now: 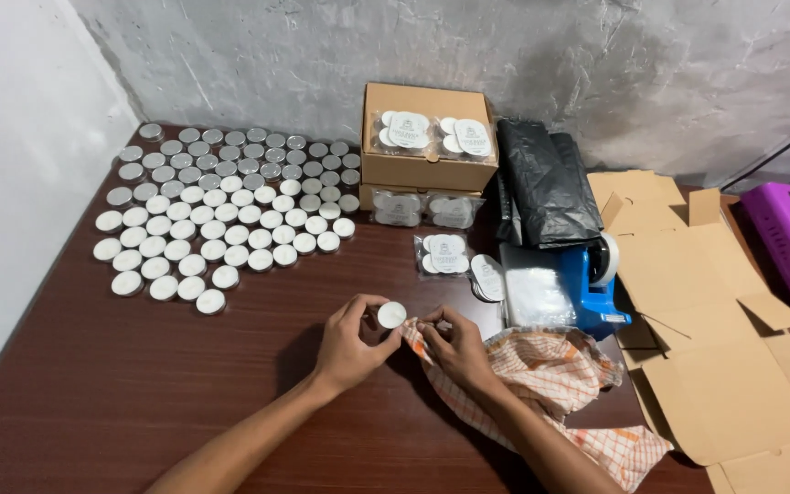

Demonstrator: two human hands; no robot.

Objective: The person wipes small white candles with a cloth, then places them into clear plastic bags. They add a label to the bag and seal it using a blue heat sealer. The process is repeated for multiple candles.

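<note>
The left hand (347, 340) grips a small round white-lidded tin (391, 315) by its fingertips. The right hand (454, 346) is closed on an orange checked cloth (550, 375), touching the tin. Many similar tins (221, 215) stand in rows on the brown table (93, 393).

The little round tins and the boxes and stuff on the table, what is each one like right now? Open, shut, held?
Small tin: lid on, held in left hand.
Checked cloth: crumpled, gripped by right hand.
Tins on table: lids on, in rows.
Brown box: open, packets inside.
Flat cardboard: unfolded.
Black bags: folded, stacked.

Dark wood table (139, 402): tin rows (221, 206), cardboard boxes (427, 137), black bags (541, 183), tape dispenser (596, 284), checked cloth (560, 384), flat cartons (724, 338).
</note>
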